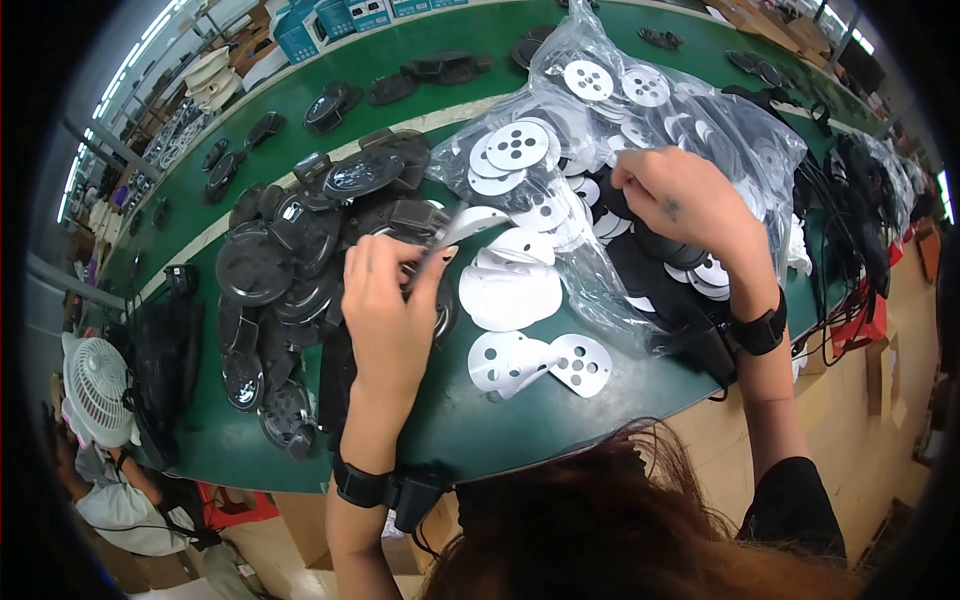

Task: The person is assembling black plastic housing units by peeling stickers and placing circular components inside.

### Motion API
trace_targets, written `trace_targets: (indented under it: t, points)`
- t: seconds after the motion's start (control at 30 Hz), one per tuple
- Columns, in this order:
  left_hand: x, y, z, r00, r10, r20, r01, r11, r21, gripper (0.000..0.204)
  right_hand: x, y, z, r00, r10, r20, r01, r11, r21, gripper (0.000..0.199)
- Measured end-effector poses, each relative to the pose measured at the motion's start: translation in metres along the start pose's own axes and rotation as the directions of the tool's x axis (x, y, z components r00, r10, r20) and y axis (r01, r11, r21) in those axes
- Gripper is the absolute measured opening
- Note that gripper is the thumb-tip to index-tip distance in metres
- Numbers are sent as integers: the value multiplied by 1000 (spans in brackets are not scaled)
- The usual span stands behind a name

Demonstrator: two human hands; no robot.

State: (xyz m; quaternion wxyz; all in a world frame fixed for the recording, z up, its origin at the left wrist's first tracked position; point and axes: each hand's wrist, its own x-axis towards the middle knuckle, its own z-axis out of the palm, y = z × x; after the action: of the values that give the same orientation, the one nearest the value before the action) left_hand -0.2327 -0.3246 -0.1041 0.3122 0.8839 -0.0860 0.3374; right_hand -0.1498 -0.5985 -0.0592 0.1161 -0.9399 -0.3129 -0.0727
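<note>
Green matting covers the long bench (560,410) in front of me, curving away under the fisheye, with blue boxes (300,35) at its far end and a small white fan (98,385) low at my left, where another person's sleeve shows below it

As far as I can judge, the work is at an early-to-middle stage. To my left a heap of black parts (290,270) waits: round, glossy plastic shells with raised rims and clips, piled loosely over one another. On the mat near me lie a few spent white sheets (510,290), thin, flat and papery, and two punched white discs (540,365) with round holes in them, one partly folded. The clear bag (660,130) is still well filled, so a good deal seems left to do

My left hand (385,305) is closed in a pinch on a narrow pale strip (462,228), a thin shiny film that bends upward from my fingertips; beneath the hand sits one black part, mostly hidden. My right hand (685,200) is down inside the crinkly bag's mouth, fingers curled among the discs (515,145), which are white with dark holes, and some black round pieces. Whether it has gripped one I cannot tell, since the fingertips are buried

Black cables (850,220) lie tangled at my right
</note>
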Motion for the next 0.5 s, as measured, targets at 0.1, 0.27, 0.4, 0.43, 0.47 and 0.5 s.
trace_targets:
  t: [0.1, 0.27, 0.4, 0.43, 0.47, 0.5]
  points:
    - [5, 11, -8, 942, -329, 66, 334, 899, -283, 26, -15, 3, -8, 995, 41, 92, -25, 986, -166, 26]
    - [11, 5, -9, 913, -408, -28, 332, 781, -529, 26, -14, 10, -9, 980, 71, 185, -47, 991, -128, 46]
    - [11, 1, -10, 883, -469, -10, 356, 684, -637, 24, -15, 21, -12, 962, 75, 261, -50, 993, -105, 43]
    - [11, 2, -10, 884, -468, -7, 356, 683, -637, 24, -12, 19, -16, 933, 161, 323, -136, 986, -98, 41]
    - [10, 1, -10, 899, -439, 4, 336, 683, -649, 24, -9, 17, -19, 892, 238, 385, -218, 971, -95, 40]
    - [9, 1, -10, 912, -409, 15, 316, 681, -661, 24, -7, 16, -21, 892, 237, 386, -218, 971, -94, 40]
